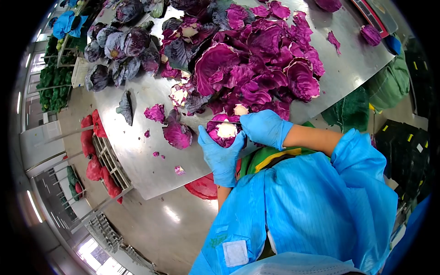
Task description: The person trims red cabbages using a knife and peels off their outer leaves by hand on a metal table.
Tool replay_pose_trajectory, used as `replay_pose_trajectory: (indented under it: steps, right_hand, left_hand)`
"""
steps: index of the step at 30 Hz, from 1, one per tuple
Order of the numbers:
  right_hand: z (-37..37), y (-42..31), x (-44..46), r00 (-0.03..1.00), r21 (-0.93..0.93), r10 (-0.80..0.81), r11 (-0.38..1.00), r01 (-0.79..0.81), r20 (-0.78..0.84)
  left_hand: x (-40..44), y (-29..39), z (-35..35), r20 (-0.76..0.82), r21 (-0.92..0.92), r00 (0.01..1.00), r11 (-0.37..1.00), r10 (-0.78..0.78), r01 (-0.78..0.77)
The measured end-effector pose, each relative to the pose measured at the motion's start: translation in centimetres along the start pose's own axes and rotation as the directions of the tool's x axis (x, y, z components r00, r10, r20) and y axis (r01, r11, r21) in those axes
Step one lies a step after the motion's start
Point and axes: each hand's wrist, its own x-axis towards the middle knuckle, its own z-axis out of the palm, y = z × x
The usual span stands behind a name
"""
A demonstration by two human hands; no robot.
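Observation:
My left hand (219, 156), in a blue glove, is wrapped round a red cabbage (215, 132) at the table's near edge. The cabbage's cut white core faces up. Closed in a fist, my gloved right hand (265, 128) grips a knife whose thin blade (228, 121) lies across the top of the core; the handle is hidden. Just beyond the blade is a cut white core piece (240, 109). A large heap of loose purple leaves (256, 64) spreads behind both hands. Left of the cabbage lies a loose leaf (177, 133).
Whole dark cabbages (121, 46) are piled at the table's far left. The metal table (137, 169) carries small scraps. A red-edged device (369, 20) and a small cabbage (370, 35) sit at the far right corner. Black crates (403, 151) stand to the right, red sacks (94, 151) to the left.

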Motion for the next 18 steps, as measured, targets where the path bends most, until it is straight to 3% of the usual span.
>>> replay_pose_trajectory:
  steps: [5, 8, 9, 10, 12, 13, 14, 16, 18]
  right_hand:
    - [0.5, 1.0, 0.6, 0.976, -0.191, -0.083, 0.981, 0.044, -0.203]
    - [1.8, 0.1, 0.2, 0.965, -0.020, 0.097, 0.994, -0.105, -0.243]
    - [2.1, 0.2, 0.3, 0.964, -0.103, 0.165, 0.976, -0.189, -0.208]
    - [1.3, 3.1, 0.7, 0.977, -0.093, 0.032, 0.994, -0.053, -0.212]
    - [0.3, 3.9, 1.2, 0.929, 0.098, 0.321, 0.946, -0.308, -0.186]
    - [0.6, 3.3, 0.6, 0.967, -0.021, 0.107, 0.993, -0.114, -0.229]
    - [1.1, 1.9, 0.2, 0.934, 0.169, 0.223, 0.969, -0.180, -0.280]
    - [-1.3, -1.1, 0.3, 0.943, -0.012, 0.232, 0.970, -0.242, -0.238]
    - [-2.8, -1.5, 2.0, 0.927, -0.061, 0.286, 0.949, -0.309, -0.241]
  left_hand:
    - [0.0, -0.1, 0.2, -0.019, -0.021, 1.000, 1.000, 0.001, -0.002]
    - [-0.4, 0.1, 0.7, -0.058, -0.061, 0.998, 0.998, -0.021, 0.018]
    - [-0.7, 0.0, 0.8, -0.079, -0.047, 0.997, 0.999, -0.006, 0.002]
    - [-1.1, 0.0, 1.0, -0.097, -0.033, 0.995, 0.999, 0.010, -0.014]
    - [-2.4, -0.1, 1.2, -0.142, -0.079, 0.990, 0.996, 0.027, -0.038]
    - [-2.1, -0.5, 1.3, -0.129, -0.133, 0.992, 0.991, 0.003, -0.020]
    - [-1.9, -0.7, 1.1, -0.112, -0.186, 0.993, 0.983, -0.029, 0.007]
    - [-1.1, 0.0, 1.3, -0.114, -0.139, 0.993, 0.989, 0.027, -0.042]
    - [-1.1, 0.7, 0.8, -0.092, -0.039, 0.988, 0.991, 0.121, -0.125]
